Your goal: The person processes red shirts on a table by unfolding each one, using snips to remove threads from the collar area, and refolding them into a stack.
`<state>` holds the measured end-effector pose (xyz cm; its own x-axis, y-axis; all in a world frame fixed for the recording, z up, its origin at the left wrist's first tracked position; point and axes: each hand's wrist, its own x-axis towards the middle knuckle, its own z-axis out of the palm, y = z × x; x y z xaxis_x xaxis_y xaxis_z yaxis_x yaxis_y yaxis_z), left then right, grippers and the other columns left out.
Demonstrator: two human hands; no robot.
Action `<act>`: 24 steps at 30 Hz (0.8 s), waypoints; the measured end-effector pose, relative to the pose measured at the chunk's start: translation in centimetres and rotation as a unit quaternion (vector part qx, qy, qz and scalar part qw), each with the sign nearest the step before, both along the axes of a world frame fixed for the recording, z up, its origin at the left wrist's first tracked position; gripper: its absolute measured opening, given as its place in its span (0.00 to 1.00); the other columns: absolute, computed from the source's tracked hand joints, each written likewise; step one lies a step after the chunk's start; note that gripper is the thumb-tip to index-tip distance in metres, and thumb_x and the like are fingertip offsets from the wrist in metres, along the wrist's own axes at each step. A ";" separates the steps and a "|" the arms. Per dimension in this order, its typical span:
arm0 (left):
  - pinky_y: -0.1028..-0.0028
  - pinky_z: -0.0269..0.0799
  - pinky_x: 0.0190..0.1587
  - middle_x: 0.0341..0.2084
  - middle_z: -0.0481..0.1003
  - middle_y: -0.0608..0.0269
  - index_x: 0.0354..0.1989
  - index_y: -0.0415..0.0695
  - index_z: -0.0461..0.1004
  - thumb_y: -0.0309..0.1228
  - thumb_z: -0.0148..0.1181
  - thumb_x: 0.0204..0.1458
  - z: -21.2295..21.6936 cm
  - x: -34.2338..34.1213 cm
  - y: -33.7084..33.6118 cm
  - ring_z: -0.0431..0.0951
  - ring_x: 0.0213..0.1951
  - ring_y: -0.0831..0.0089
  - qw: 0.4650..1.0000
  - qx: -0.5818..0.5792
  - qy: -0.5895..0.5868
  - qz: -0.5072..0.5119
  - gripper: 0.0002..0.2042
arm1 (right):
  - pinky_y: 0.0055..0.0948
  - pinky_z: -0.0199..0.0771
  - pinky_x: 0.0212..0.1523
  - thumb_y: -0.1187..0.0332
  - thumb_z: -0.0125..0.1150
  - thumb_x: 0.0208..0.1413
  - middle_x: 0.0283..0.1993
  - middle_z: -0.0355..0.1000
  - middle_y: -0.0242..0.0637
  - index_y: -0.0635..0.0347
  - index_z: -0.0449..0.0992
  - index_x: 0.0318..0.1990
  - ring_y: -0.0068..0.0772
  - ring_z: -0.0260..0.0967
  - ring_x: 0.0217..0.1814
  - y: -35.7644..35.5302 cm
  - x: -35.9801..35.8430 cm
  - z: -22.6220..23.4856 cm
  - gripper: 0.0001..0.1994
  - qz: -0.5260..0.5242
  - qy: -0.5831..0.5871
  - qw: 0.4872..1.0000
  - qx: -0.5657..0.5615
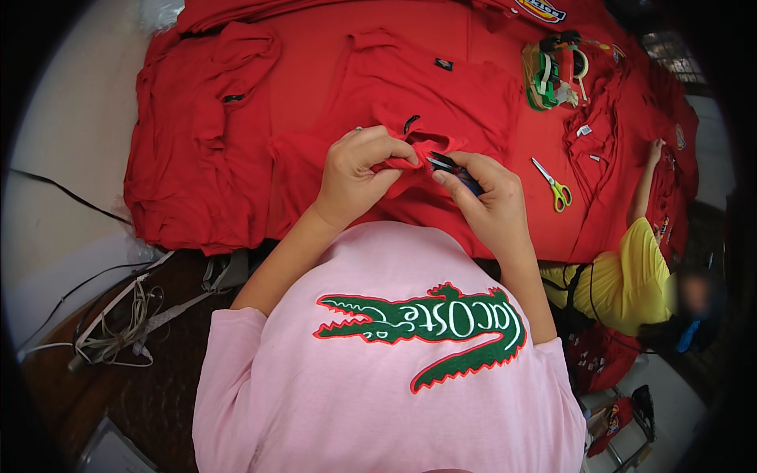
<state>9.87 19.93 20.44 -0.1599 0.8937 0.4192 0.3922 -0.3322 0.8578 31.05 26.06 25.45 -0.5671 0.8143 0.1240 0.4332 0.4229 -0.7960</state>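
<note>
My left hand point(352, 169) pinches a fold of a red garment point(481, 94) spread on the table in front of me. Held in my right hand point(498, 195) is a pair of small dark thread snips point(467, 180), its blades up against the raised red fabric between my hands. A short black strip shows on the cloth just beyond my left fingers. Farther up, a small dark label point(444, 64) is on the same garment. The exact spot where the blade tips meet the cloth is partly covered by fabric.
Yellow-green-handled scissors point(561, 195) lie to the right. Beyond them stands a green-edged basket point(542, 96) with tape rolls. Red garments are heaped at left point(197, 158) and right. A person in a yellow top point(631, 284) reaches in at right. Bundled cables point(118, 323) lie lower left.
</note>
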 end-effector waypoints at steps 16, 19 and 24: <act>0.74 0.68 0.35 0.25 0.76 0.65 0.31 0.42 0.81 0.14 0.62 0.41 -0.3 -0.1 0.5 0.74 0.29 0.73 0.997 -0.023 -0.074 -0.031 0.10 | 0.28 0.72 0.29 0.66 0.72 0.56 0.31 0.77 0.42 0.64 0.81 0.43 0.32 0.73 0.26 0.1 -0.4 -0.8 0.12 -0.007 0.011 0.999 -0.032; 0.76 0.71 0.37 0.27 0.78 0.64 0.32 0.39 0.80 0.13 0.61 0.43 -0.1 0.2 0.4 0.76 0.31 0.75 0.993 -0.039 -0.113 -0.025 0.10 | 0.26 0.67 0.27 0.67 0.71 0.57 0.27 0.74 0.39 0.63 0.81 0.42 0.28 0.68 0.23 -0.1 -0.5 -0.6 0.11 -0.033 0.030 0.994 -0.102; 0.77 0.72 0.37 0.28 0.78 0.63 0.32 0.39 0.80 0.13 0.61 0.44 -0.2 0.7 0.5 0.78 0.33 0.76 0.994 -0.039 -0.104 -0.009 0.09 | 0.27 0.65 0.25 0.67 0.70 0.59 0.23 0.70 0.36 0.63 0.80 0.41 0.26 0.66 0.23 -0.7 -0.7 0.1 0.10 -0.008 -0.007 1.000 -0.007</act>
